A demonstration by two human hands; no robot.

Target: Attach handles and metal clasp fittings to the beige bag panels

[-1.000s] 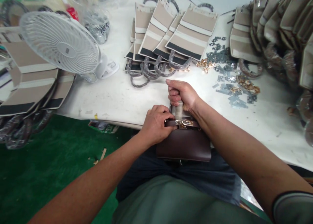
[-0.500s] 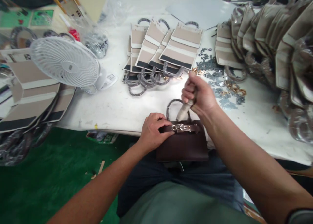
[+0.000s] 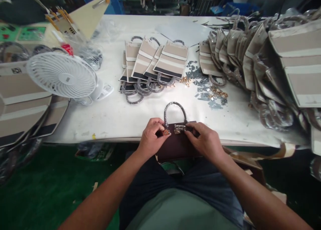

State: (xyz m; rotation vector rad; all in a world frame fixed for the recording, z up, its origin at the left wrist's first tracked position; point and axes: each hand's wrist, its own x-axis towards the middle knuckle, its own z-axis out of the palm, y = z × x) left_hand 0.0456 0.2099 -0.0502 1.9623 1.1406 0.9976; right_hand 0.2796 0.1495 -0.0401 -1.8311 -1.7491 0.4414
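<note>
A dark brown handbag (image 3: 177,147) leans over the table's front edge near my lap, its plastic-wrapped handle (image 3: 175,103) standing up behind it. Across its upper front sits a shiny metal clasp (image 3: 179,128). My left hand (image 3: 152,136) pinches a strap end (image 3: 166,132), whose orange-brown face shows, left of the clasp. At the clasp's right side, my right hand (image 3: 207,139) has its thumb and fingers closed on the dark strap that carries the clasp; the fingers cover most of that strap.
Flat beige-and-white bag pieces (image 3: 173,58) with wrapped handles lie beyond the handbag. Small metal plates (image 3: 204,89) and gold fittings (image 3: 219,92) are scattered right of them. More bag pieces (image 3: 240,52) crowd the right. A white fan (image 3: 62,77) stands left, beside stacked bag pieces (image 3: 25,113).
The greyish, blurred tool my right hand held above the bag is out of that hand. My right hand has come down to the strap by the clasp. The strap's left end is now lifted.
</note>
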